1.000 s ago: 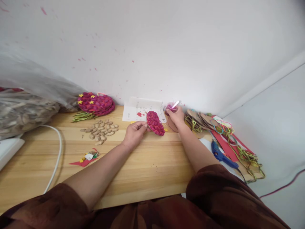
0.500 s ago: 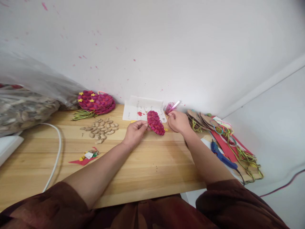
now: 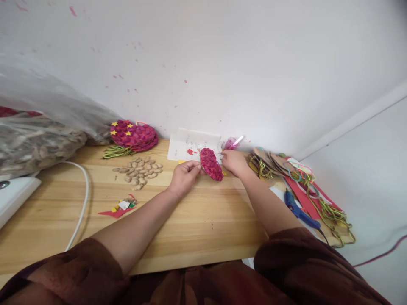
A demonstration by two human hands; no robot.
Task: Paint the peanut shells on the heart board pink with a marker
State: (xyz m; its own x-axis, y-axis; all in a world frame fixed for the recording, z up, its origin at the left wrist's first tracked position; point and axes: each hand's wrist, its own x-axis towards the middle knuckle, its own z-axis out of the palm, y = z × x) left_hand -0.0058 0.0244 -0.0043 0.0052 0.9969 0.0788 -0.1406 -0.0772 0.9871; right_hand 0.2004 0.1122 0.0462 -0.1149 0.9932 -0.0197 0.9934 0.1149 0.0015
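My left hand (image 3: 185, 176) pinches the left edge of a magenta peanut-shell disc (image 3: 210, 164), its bumpy face tilted toward me above the table. Behind the disc lies a white paper sheet (image 3: 178, 146) with a red star (image 3: 190, 151) and many tiny pieces on it. My right hand (image 3: 234, 162) is at the sheet's right edge, fingers bent together and fingertips pointing left; whatever they hold is too small to make out. Just behind that hand stands a pink-stained cup (image 3: 229, 144) with a white-handled tool (image 3: 239, 139) leaning in it. A small yellow star (image 3: 224, 174) shows beside the disc.
Finished-looking magenta discs with yellow stars (image 3: 135, 134) are stacked back left, near loose peanuts (image 3: 140, 170) and a peanut-filled plastic bag (image 3: 38, 142). Paper scraps (image 3: 122, 206) and a white cable (image 3: 85, 199) lie left. On the right are cardboard discs (image 3: 269, 161), cords (image 3: 333, 216) and a blue glue gun (image 3: 299, 210).
My right hand has moved left from beside the cup to the sheet's right edge. My left hand keeps the disc in nearly the same pose. The view has shifted slightly.
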